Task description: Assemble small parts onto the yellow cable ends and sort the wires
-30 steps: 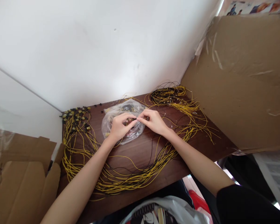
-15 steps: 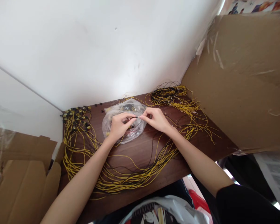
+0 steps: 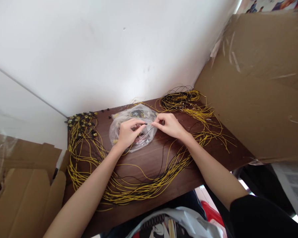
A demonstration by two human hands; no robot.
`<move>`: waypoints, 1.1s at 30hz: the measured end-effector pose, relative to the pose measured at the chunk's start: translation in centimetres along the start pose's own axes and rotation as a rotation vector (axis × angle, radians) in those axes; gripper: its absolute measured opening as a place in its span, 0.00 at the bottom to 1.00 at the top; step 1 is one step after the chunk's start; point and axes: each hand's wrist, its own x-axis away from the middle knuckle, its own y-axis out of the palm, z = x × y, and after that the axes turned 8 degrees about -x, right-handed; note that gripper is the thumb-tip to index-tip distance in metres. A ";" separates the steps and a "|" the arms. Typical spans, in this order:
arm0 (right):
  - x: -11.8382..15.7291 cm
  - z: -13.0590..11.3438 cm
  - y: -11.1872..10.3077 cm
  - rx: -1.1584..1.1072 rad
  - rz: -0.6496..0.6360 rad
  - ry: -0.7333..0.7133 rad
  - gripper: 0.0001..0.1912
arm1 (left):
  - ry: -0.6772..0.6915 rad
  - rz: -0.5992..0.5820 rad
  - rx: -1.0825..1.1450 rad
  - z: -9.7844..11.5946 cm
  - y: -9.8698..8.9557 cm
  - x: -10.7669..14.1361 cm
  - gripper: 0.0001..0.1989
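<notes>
Above a clear plastic bag (image 3: 111, 130), my left hand (image 3: 127, 132) is closed in a pinch on a small black connector (image 3: 146, 124). A thin yellow wire (image 3: 149, 124) runs from the connector to my right hand (image 3: 169, 125), whose thumb and forefinger pinch it. Beneath the hands, the bag holds small yellow and black parts, partly hidden by my fingers. A long bundle of yellow and black wires (image 3: 136, 195) curves across the brown table around the bag and passes under both forearms.
At the table's (image 3: 149, 158) left end lie several yellow and black plugs (image 3: 83, 122). A coil of wires (image 3: 180, 100) rests at the back right. Cardboard (image 3: 258, 86) walls off the right side, and a cardboard box (image 3: 27, 195) stands at the left. A white wall (image 3: 114, 59) is behind.
My right hand has drawn slightly rightward, away from my left, and a longer stretch of yellow wire shows between them. My left hand keeps its pinch. The view has shifted a little.
</notes>
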 end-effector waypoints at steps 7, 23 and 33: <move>0.0 -0.2 -0.6 0.000 0.015 0.020 0.10 | -0.055 0.034 0.003 0.1 0.0 0.0 0.05; 0.1 -0.1 -0.4 -0.029 0.007 0.024 0.10 | -0.111 0.021 0.187 -0.6 0.2 -0.1 0.07; 0.0 0.1 -0.5 -0.010 -0.048 0.025 0.10 | -0.227 0.016 0.310 -0.7 0.3 -0.2 0.07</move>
